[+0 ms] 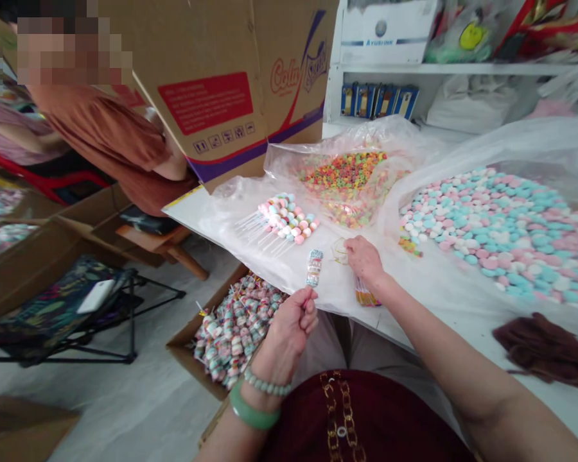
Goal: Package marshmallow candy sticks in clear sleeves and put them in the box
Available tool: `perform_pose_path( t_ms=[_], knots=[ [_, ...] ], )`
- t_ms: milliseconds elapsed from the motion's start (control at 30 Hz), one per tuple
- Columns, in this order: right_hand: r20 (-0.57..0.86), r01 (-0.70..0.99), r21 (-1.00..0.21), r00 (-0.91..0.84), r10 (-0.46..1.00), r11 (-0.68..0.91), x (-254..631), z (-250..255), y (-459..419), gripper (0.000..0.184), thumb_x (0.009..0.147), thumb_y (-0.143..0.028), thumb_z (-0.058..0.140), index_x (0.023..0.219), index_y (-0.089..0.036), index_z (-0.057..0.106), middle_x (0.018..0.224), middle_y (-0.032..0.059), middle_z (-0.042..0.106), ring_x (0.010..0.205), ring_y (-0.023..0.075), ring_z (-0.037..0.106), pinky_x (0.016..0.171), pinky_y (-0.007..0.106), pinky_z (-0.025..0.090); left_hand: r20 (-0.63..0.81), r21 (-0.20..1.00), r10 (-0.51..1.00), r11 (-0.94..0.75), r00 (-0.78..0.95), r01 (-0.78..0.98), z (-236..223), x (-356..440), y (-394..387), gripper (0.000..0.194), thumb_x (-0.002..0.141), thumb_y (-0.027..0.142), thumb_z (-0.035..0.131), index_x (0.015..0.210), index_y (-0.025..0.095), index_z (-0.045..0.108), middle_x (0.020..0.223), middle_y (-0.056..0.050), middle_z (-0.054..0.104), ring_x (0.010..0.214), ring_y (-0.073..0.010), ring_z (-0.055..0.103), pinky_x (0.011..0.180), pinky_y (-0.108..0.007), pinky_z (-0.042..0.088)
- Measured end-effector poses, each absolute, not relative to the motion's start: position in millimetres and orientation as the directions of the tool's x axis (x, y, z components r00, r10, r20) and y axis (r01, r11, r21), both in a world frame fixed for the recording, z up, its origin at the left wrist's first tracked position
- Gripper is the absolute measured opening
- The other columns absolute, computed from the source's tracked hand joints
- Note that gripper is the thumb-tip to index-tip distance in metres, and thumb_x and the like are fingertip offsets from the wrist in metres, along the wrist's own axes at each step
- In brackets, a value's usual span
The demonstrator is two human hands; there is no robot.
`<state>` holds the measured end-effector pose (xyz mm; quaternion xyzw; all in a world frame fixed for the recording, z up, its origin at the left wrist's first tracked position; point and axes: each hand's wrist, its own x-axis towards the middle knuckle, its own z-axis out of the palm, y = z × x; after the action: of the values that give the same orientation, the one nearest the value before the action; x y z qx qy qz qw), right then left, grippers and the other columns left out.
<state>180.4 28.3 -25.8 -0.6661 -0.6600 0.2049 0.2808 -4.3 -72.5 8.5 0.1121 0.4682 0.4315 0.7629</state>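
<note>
A worker's L hand [296,319] pinches the stick of a wrapped candy skewer [314,268], its wrapped part upright over the near edge of the bench [462,328]. The grip is low & closed on the stick only, so the top-heavy candy could tip or twist if the fingertips slacken; a slip there could send it off the edge, toward the open carton [180,350] of wrapped skewers [238,324] on the floor. The R hand [365,260] has its fingers drawn together at thin gold ties [339,251]; can't tell whether it pinches one. Fine & tangled-looking, the ties could snag or come up two at a time. Nr. the R wrist, a bundle of ties [367,296] sits close to the edge, where a sleeveless forearm's sweep might knock it down. Unwrapped skewers [289,219] lie on the plastic sheeting beyond; a tug on the sheet could shift them, or spill pastel candies [505,231] from their open bag, R side.
</note>
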Motion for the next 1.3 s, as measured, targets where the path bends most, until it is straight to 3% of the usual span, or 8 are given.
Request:
perform_pose_path(
  t_ms=[133,300,500,733,900,1133,1200,1300],
  knots=[
    [0.074,0.744,-0.668,0.028,0.997,0.029,174.1,-30.6,37.8,0.015,0.070,-0.010,0.048,0.066,-0.017,0.061,0.085,0.0059,0.063,0.078,0.0158,0.054,0.067,0.024,0.038,-0.629,0.562,0.757,0.599,0.175,-0.570,9.8,-3.6,-81.2,0.018,0.083,0.022,0.050,0.069,0.012,0.052,0.041,0.008,0.038,0.028,-0.0018,0.021,0.032,-0.018,0.013],
    [0.085,0.629,-0.777,0.067,0.994,0.024,189.5,-38.0,41.3,0.013,0.069,-0.020,0.050,0.066,-0.019,0.062,0.072,0.0004,0.059,0.075,0.0155,0.053,0.064,0.023,0.037,-0.645,0.573,0.755,0.582,0.121,-0.577,-1.0,-11.7,-84.8,0.018,0.081,0.028,0.054,0.071,0.012,0.053,0.041,0.008,0.040,0.027,-0.0016,0.022,0.031,-0.017,0.013],
    [-0.027,0.402,-0.914,0.093,0.995,-0.062,200.8,-40.7,41.7,0.019,0.065,-0.032,0.051,0.073,-0.018,0.062,0.051,-0.0059,0.047,0.045,0.0100,0.042,0.044,0.021,0.031,-0.646,0.541,0.739,0.620,0.192,-0.568,-15.9,-14.6,-75.2,0.018,0.078,0.028,0.057,0.071,0.012,0.054,0.040,0.009,0.039,0.027,-0.0017,0.021,0.031,-0.017,0.012],
    [-0.155,-0.006,-0.988,-0.063,0.986,-0.156,176.2,-4.3,-2.0,0.019,0.062,-0.025,0.063,0.078,-0.017,0.068,0.053,-0.0050,0.053,0.045,0.0068,0.040,0.044,0.020,0.029,-0.621,0.579,0.766,0.591,0.167,-0.562,-23.4,-20.6,-70.4,0.016,0.073,0.027,0.060,0.069,0.012,0.053,0.042,0.008,0.040,0.028,-0.0009,0.021,0.032,-0.017,0.011],
    [-0.018,0.180,-0.983,-0.228,0.973,0.024,120.4,-7.8,-41.1,0.018,0.069,-0.019,0.058,0.078,-0.023,0.073,0.075,-0.0002,0.066,0.072,0.0140,0.059,0.071,0.027,0.046,-0.542,0.693,0.832,0.522,0.118,-0.497,-24.0,-13.0,-70.9,0.022,0.070,0.032,0.065,0.069,0.014,0.052,0.045,0.007,0.043,0.029,-0.0010,0.024,0.033,-0.018,0.012],
    [0.039,0.424,-0.897,-0.210,0.977,0.127,115.7,-37.3,-49.1,0.032,0.075,-0.017,0.047,0.091,-0.028,0.072,0.095,0.0006,0.069,0.094,0.0178,0.061,0.089,0.033,0.044,-0.492,0.729,0.859,0.495,0.141,-0.472,-30.7,-8.7,-73.7,0.032,0.067,0.040,0.069,0.068,0.015,0.049,0.048,0.007,0.041,0.034,-0.0016,0.027,0.035,-0.018,0.015],
    [0.025,0.420,-0.901,-0.206,0.978,0.112,117.7,-37.4,-52.5,0.035,0.073,-0.016,0.046,0.096,-0.028,0.070,0.093,-0.0008,0.069,0.092,0.0175,0.060,0.087,0.032,0.044,-0.499,0.730,0.861,0.481,0.103,-0.486,-32.4,-7.1,-72.1,0.033,0.068,0.041,0.069,0.067,0.015,0.048,0.048,0.007,0.041,0.034,-0.0011,0.026,0.036,-0.018,0.014],
    [-0.025,0.395,-0.919,-0.112,0.993,0.021,116.2,-36.0,-59.0,0.034,0.072,-0.018,0.048,0.101,-0.026,0.064,0.069,-0.0039,0.062,0.066,0.0146,0.057,0.068,0.028,0.045,-0.519,0.725,0.852,0.485,0.076,-0.488,-32.9,-5.1,-70.0,0.031,0.068,0.039,0.068,0.065,0.015,0.048,0.047,0.007,0.042,0.032,-0.0010,0.024,0.035,-0.019,0.011]
  ],
)
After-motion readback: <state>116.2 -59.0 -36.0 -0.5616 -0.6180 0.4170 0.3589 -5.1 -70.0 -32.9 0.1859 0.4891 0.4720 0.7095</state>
